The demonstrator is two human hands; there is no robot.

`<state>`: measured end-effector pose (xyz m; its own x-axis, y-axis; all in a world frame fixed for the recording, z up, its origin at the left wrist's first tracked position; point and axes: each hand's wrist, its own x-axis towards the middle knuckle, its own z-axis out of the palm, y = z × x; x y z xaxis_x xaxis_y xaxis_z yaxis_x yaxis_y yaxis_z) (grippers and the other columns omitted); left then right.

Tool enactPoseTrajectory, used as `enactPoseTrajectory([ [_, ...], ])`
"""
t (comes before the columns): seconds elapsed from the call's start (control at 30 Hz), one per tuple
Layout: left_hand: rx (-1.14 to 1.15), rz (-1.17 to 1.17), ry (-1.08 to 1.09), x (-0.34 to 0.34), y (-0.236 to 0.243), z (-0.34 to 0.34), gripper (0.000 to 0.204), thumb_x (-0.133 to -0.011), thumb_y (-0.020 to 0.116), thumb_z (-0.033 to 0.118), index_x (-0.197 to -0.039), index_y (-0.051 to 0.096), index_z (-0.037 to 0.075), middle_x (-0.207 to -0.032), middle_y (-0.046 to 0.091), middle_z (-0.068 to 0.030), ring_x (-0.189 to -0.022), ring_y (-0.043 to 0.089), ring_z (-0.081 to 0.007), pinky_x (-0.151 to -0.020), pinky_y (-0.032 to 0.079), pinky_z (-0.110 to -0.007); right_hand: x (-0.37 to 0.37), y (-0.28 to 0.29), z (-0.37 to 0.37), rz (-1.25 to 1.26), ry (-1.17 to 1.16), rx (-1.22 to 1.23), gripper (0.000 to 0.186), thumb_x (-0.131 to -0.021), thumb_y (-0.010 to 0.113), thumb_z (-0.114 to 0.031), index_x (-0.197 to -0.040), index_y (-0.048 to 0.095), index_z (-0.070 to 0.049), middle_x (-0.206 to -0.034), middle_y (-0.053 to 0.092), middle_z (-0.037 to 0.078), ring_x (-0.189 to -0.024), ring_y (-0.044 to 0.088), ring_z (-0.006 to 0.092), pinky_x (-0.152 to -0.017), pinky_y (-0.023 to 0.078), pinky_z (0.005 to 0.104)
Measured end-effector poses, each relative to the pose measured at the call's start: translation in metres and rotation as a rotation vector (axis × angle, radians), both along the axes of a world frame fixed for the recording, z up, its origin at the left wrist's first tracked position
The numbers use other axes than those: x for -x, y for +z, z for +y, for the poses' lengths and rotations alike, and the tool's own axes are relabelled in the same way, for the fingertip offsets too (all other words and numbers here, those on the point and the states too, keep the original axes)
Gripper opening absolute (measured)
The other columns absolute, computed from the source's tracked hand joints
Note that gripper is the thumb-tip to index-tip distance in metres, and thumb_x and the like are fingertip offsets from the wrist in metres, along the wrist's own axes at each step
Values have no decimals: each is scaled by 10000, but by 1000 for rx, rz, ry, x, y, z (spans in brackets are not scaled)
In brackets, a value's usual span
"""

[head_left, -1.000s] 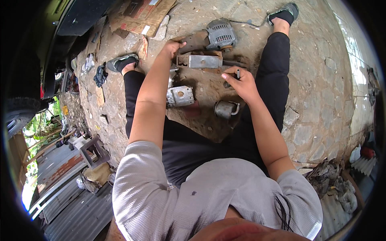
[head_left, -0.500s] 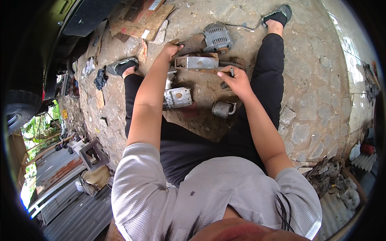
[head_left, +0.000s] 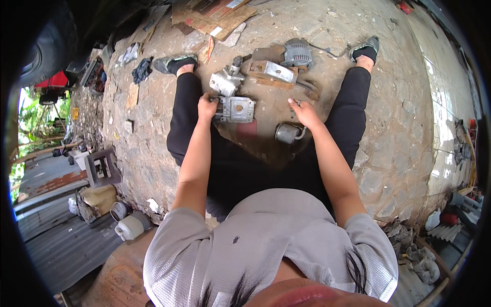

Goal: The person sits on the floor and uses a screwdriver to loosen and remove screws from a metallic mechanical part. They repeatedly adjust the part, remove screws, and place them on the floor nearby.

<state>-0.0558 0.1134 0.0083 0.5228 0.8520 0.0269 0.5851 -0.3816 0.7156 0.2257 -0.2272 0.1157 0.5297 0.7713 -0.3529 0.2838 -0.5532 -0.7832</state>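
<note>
My left hand is closed at the left end of a silver cast-metal housing with a round hole. My right hand hovers over the ground with its fingers curled; what they hold, if anything, is too small to make out. Below it stands a grey metal cylinder with a bent handle-like tube. Another silver casting lies just beyond my left hand. Farther off are a rusty steel bracket with a bright flat top and a grey vented motor housing.
Both my legs stretch out around the parts on the stone-paved ground. Flattened cardboard lies at the far side. To the left are a dark rag, a concrete block and a whitish jug.
My left hand has come back from the far brown part to the nearer silver housing. The short dark rod in my right hand is no longer plainly visible. The view has shifted.
</note>
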Motion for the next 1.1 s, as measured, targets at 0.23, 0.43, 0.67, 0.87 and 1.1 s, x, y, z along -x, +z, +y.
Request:
enactPoseTrajectory([
  [0.23,-104,189,201,5,-11,-10,681,-740,709,164,-1391,596,4,-1256,669,-270,-1203,632,-416,-1077,483,-409,14,-20,-18,-286,115,264,641,-983,537,-624,-1144,744,-38,-1024,713,298,-1040,683,438,-917,527,489],
  [0.43,326,509,37,23,-50,-1,665,-779,734,317,-1349,636,-11,-1300,673,-258,-1244,640,-359,-1041,499,-400,23,4,-13,-208,-16,182,494,-922,716,-495,-1141,751,-53,-1028,739,251,-1029,701,400,-898,538,438],
  [0.67,369,450,-61,15,-50,-6,645,-824,774,527,-1333,695,138,-1289,700,-190,-1283,607,-339,-1097,463,-408,30,6,-10,-179,-88,-15,378,-912,762,-426,-1090,774,-92,-1037,753,191,-966,714,358,-881,543,398],
  [0.87,255,524,-23,5,-36,-10,867,-791,792,561,-1424,563,14,-1437,592,-224,-1396,481,-403,-1143,436,-436,26,-39,-12,-191,22,28,397,-931,731,-463,-1174,754,-150,-1098,747,174,-990,710,346,-881,540,396],
  [1.1,146,812,-444,-39,41,-56,538,-918,705,461,-1285,689,68,-1273,706,-176,-1215,660,-338,-1027,525,-461,34,-56,13,-129,91,111,444,-937,702,-526,-1181,749,-158,-895,708,194,-860,691,336,-815,537,417],
])
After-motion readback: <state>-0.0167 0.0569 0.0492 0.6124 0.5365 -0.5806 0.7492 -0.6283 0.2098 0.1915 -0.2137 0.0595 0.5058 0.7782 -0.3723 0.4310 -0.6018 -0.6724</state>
